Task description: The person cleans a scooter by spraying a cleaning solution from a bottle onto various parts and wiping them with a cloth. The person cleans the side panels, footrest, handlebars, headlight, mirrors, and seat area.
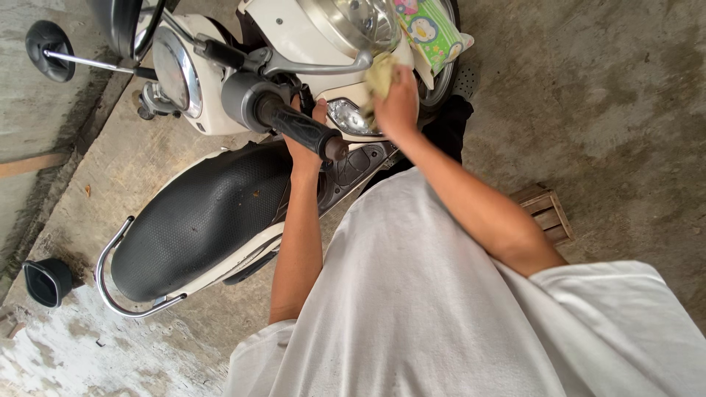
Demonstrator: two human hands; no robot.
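Mirror (pixel 49 49) juts out at far left, beyond our cream scooter (pixel 213 110) with its black seat (pixel 195 220). Our left hand (pixel 305 143) sits behind the handlebar (pixel 294 125), pressed to the front panel; how far its grip is closed we cannot tell. Our right hand (pixel 397 106) is clenched on a yellowish rag (pixel 381 73), held against the panel just beside the small lamp (pixel 346 116)
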